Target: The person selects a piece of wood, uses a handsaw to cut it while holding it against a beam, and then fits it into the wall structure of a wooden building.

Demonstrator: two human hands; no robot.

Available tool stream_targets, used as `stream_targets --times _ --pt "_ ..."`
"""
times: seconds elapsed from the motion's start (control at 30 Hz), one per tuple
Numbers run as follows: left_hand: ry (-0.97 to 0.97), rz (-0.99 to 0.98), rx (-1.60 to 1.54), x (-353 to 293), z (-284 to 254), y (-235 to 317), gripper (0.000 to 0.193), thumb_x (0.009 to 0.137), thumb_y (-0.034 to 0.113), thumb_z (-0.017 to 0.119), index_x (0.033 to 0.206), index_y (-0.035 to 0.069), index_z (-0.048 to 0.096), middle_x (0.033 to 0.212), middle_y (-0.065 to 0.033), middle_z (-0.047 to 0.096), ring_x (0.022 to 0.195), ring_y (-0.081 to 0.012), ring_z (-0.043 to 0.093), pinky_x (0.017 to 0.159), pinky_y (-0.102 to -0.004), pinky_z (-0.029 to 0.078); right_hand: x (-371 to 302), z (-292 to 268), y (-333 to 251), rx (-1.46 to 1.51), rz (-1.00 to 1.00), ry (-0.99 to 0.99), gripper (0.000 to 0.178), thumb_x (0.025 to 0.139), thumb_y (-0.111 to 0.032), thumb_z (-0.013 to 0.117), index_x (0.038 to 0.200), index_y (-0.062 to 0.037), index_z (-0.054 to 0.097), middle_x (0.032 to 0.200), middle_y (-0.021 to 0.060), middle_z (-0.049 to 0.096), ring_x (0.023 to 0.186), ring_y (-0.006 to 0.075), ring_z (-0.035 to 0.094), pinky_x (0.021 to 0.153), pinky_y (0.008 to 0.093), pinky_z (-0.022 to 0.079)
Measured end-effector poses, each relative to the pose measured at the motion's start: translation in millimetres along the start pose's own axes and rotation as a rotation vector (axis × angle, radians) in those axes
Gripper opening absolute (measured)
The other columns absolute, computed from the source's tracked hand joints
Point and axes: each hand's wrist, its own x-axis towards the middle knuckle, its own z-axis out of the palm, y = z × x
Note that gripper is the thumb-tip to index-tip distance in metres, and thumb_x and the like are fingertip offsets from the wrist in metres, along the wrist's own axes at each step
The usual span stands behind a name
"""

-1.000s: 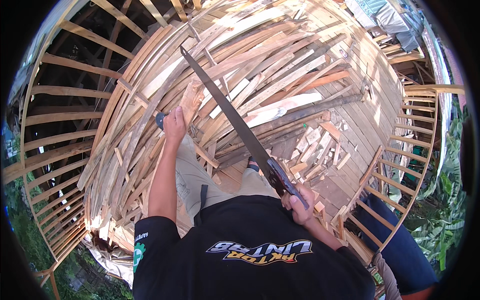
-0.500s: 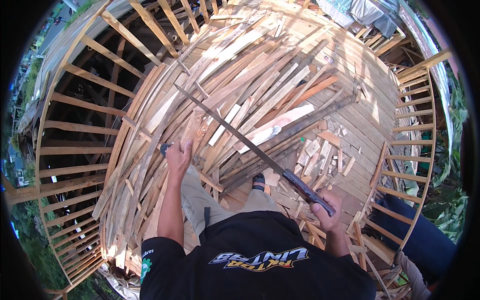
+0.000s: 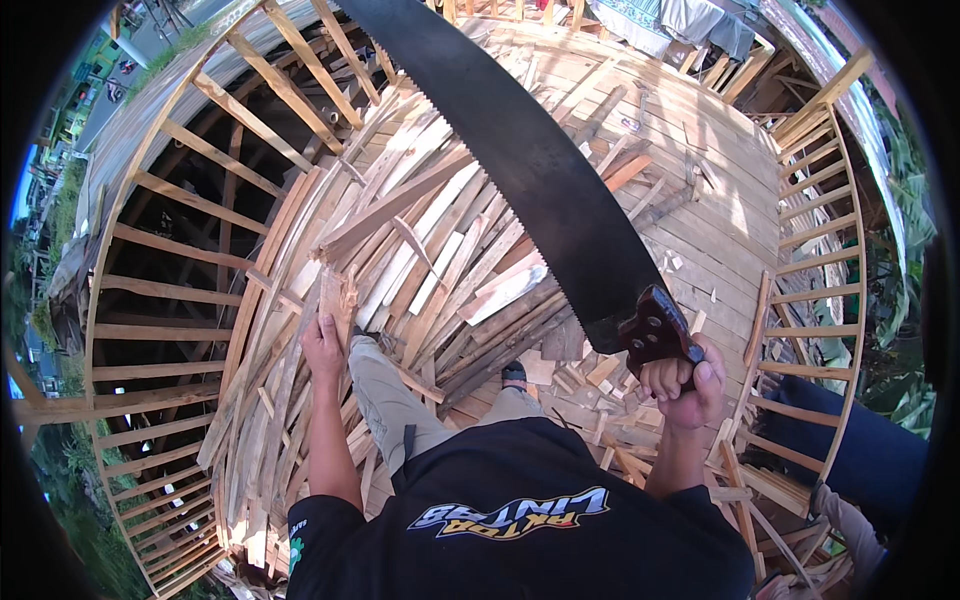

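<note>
My right hand (image 3: 688, 385) is wrapped around the dark reddish-brown handle of a handsaw (image 3: 540, 180). Its broad black blade is raised flat-side toward me, toothed edge to the left, reaching up past the top of the picture. On the left, my left hand (image 3: 323, 350) is closed on a short wooden board (image 3: 338, 295) with a rough, splintered end. Just beyond that board, the near end of a long plank (image 3: 395, 205) rests on the pile of loose timber strips (image 3: 430, 330). One of my feet (image 3: 513, 373) stands beside the pile.
Slatted wooden railings curve along the left (image 3: 165, 280) and right (image 3: 822, 255). Small offcuts (image 3: 590, 380) litter the plank floor (image 3: 735, 185). Another person's dark blue trouser leg (image 3: 850, 430) and sleeve (image 3: 850, 525) show at lower right. Cloths (image 3: 700, 25) hang at the far edge.
The handsaw has swung up and turned from edge-on to flat-side. My left hand has shifted left and slightly nearer with the board. The long plank's end now shows apart from it.
</note>
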Motion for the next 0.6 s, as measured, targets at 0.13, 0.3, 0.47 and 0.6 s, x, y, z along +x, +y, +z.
stream_targets --times 0.13,0.3,0.47,0.6 --pt "0.193 -0.144 -0.067 -0.6 -46.8 -9.3 0.045 0.101 0.034 0.043 0.088 -0.005 0.06 0.067 -0.008 0.056 0.063 -0.0147 0.048 0.058 -0.035 0.039 2.5 -15.5 11.3 -0.272 -0.068 0.122 0.026 0.09 -0.022 0.052 0.075 -0.0033 0.042 0.054 0.0033 0.042 0.045 0.0099 0.039 0.046 0.0267 0.037" --pt "0.46 -0.197 -0.105 -4.6 -86.8 -20.6 0.046 0.101 0.033 0.041 0.093 -0.007 0.062 0.073 -0.0115 0.06 0.067 -0.0163 0.052 0.061 -0.0368 0.041 -13.0 -36.6 57.6 -0.484 0.156 0.271 0.021 0.089 -0.014 0.057 0.073 -0.0044 0.047 0.058 -0.0008 0.047 0.048 0.0043 0.04 0.045 0.0216 0.033" --pt "0.436 -0.259 0.171 -32.6 -109.0 -61.0 0.053 0.102 0.037 0.037 0.09 -0.008 0.062 0.074 -0.0236 0.062 0.068 -0.0357 0.057 0.065 -0.0437 0.043 -33.4 -30.1 100.1 -0.611 0.395 0.21 0.026 0.089 -0.016 0.059 0.068 -0.0068 0.047 0.054 -0.0043 0.045 0.049 0.0036 0.04 0.045 0.0233 0.031" --pt "0.343 -0.383 0.14 -47.7 -118.4 -73.6 0.053 0.101 0.038 0.039 0.092 -0.009 0.061 0.073 -0.0195 0.061 0.068 -0.0236 0.054 0.065 -0.0397 0.042 -45.9 -14.1 112.4 -0.847 0.402 0.0 0.028 0.087 -0.018 0.059 0.065 -0.0056 0.046 0.053 -0.0026 0.043 0.049 0.0058 0.039 0.046 0.0257 0.031"
